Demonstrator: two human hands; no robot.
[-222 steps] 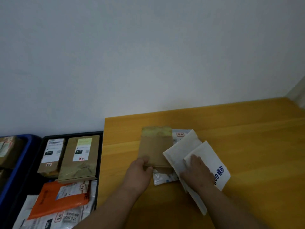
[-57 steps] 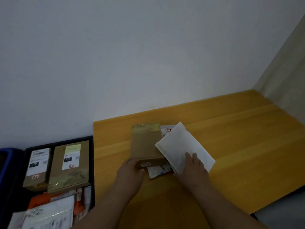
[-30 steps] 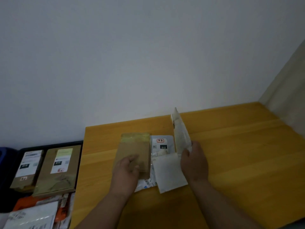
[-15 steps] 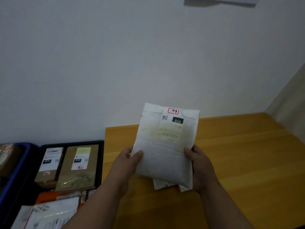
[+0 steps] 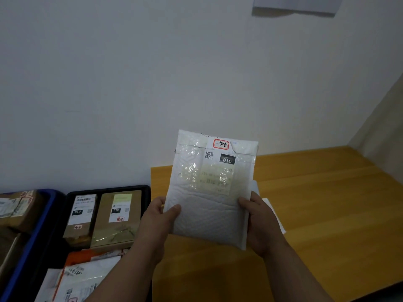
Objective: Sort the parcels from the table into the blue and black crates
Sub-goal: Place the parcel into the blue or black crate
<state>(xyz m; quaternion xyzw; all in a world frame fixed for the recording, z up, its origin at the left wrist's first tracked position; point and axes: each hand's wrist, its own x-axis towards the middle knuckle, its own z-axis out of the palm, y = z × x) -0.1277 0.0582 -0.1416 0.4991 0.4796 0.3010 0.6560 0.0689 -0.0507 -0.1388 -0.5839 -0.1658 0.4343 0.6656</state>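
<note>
Gripping the white padded bubble-mailer parcel (image 5: 209,192) upright above the yellow wooden tabletop (image 5: 327,192), the left hand (image 5: 158,219) and right hand (image 5: 260,223) pinched its lower edges, thumbs in front, fingers seemingly curled behind.

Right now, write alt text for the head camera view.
Both hands, left hand and right hand, hold a white bubble mailer labelled 010 upright above a wooden table. At left sit a black crate and blue crate, both holding parcels.
</note>
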